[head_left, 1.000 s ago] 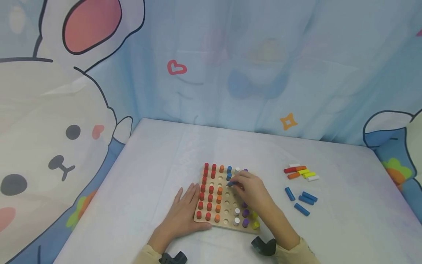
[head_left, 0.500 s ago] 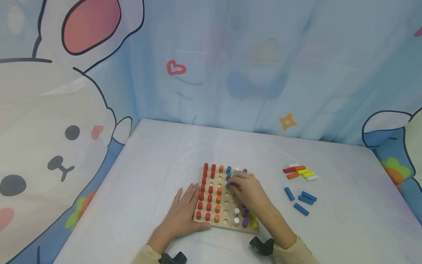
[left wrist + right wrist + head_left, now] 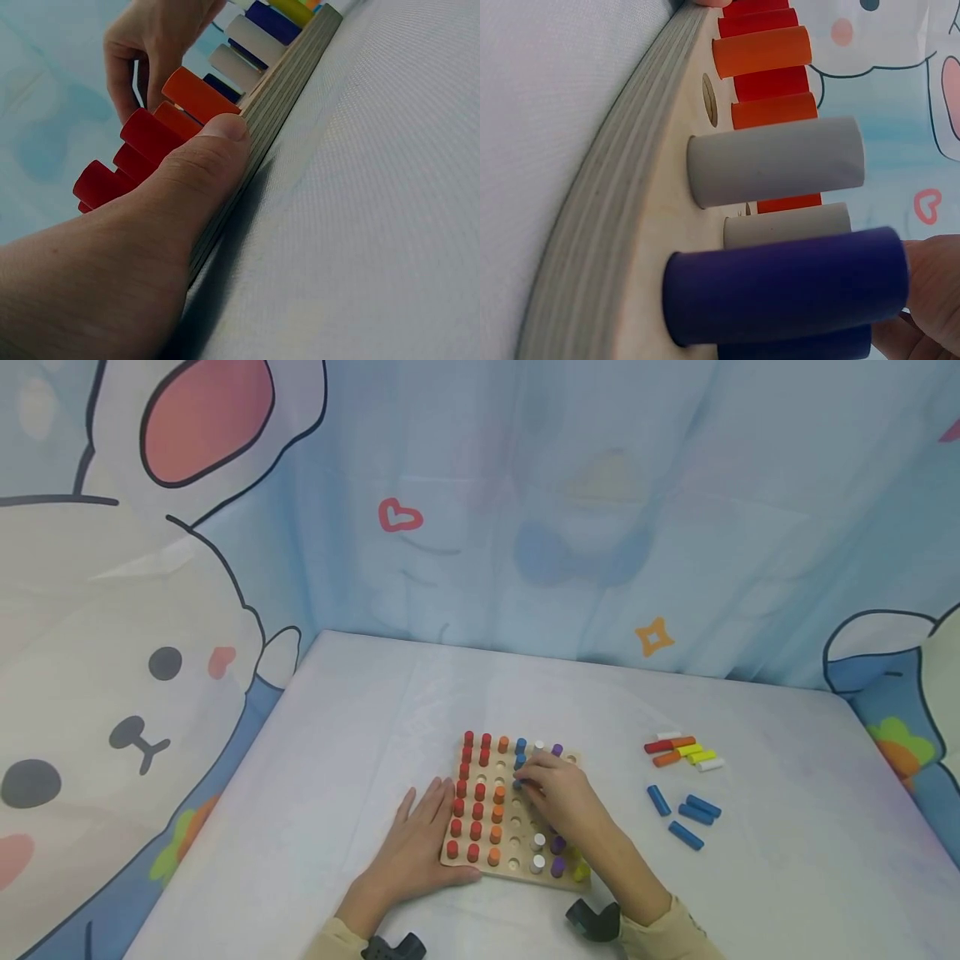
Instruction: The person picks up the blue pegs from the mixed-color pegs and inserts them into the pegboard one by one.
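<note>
Pegboard (image 3: 526, 850) sits on white surface (image 3: 360, 718). Right hand (image 3: 562, 792): grip pinches blue peg (image 3: 517, 784) at pegboard's upper middle. Left hand (image 3: 412, 843), fingers straight, touches pegboard's left edge. Loose pegs (image 3: 686, 836) lie right of pegboard.

Pegboard (image 3: 526, 853): on worktop (image 3: 360, 735) | standing pegs (image 3: 476, 832): in pegboard | loose pegs (image 3: 686, 836): on worktop, right of pegboard | curtain (image 3: 480, 585): behind worktop

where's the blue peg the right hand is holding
In the head view, the held blue peg is in the right hand, at the fourth column from the left of the wooden pegboard, just nearer the person than two standing blue pegs.
</note>
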`<state>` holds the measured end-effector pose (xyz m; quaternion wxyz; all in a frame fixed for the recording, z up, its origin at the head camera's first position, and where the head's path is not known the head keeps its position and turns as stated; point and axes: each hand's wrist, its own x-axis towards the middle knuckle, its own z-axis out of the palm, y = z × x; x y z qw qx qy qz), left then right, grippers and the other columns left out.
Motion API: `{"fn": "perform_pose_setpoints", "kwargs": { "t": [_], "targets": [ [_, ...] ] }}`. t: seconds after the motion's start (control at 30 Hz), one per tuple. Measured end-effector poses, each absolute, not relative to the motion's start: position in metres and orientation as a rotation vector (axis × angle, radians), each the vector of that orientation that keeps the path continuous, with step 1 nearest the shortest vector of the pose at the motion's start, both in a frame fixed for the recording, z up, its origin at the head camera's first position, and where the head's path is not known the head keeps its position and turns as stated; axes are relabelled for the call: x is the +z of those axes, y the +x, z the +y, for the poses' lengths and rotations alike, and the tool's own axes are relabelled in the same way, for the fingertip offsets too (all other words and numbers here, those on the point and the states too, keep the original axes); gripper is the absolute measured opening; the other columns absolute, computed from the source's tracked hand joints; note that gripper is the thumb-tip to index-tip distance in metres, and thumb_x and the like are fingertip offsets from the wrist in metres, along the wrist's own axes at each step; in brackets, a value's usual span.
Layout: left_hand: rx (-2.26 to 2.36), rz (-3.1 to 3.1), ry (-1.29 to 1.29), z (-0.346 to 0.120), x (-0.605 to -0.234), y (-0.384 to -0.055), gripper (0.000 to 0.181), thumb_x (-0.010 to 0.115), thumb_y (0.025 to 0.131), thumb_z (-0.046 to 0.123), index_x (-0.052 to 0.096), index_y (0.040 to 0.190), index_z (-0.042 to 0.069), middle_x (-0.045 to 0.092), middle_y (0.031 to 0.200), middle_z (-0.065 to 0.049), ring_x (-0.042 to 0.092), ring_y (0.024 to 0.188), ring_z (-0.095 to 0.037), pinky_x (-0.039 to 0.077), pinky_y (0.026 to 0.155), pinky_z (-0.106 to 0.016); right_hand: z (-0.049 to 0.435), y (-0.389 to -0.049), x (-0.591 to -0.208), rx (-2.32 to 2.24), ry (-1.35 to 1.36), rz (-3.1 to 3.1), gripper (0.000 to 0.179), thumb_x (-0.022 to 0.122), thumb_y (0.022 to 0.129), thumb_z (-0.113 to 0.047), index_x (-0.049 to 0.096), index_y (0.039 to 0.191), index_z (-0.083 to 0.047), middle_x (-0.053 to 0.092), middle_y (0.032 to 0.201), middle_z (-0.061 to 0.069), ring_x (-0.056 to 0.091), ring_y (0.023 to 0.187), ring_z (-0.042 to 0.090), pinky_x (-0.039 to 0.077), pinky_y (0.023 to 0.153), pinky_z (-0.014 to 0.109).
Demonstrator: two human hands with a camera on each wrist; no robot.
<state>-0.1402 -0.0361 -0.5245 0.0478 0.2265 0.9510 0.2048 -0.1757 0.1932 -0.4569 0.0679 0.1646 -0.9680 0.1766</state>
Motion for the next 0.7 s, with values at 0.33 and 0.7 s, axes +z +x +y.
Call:
{"fn": "perform_pose_setpoints", "kwargs": {
  "t": [0.33, 0.7],
  "targets": [
    [0.616, 2.902, 0.691, -0.036, -0.5247, -0.1402, 0.121, 0.045, 0.068, 0.088, 0.013, 0.153, 0.008, 0.017, 0.16, -0.005, 0.009, 0.149, -0.019, 0.005, 0.12, -0.049, 0.1923, -0.1768, -0.4579, 0.514, 0.52, -2.904, 0.017, 0.075, 0.08, -0.009, 0.075, 0.096, -0.014, 0.067, 0.098, -0.003, 0.066, 0.097, 0.015, 0.056, 0.083, 0.028],
    [0.613, 2.906, 0.694, -0.0362, -0.5244, -0.14, 0.121, 0.044, 0.068, 0.088, 0.014, 0.153, 0.007, 0.018, 0.16, -0.006, 0.009, 0.149, -0.02, 0.005, 0.119, -0.05, 0.1925, -0.179, -0.4589, 0.503, 0.525, -2.895, 0.017, 0.075, 0.08, -0.008, 0.075, 0.096, -0.013, 0.067, 0.098, -0.003, 0.066, 0.098, 0.016, 0.055, 0.084, 0.029]
  ]
}}
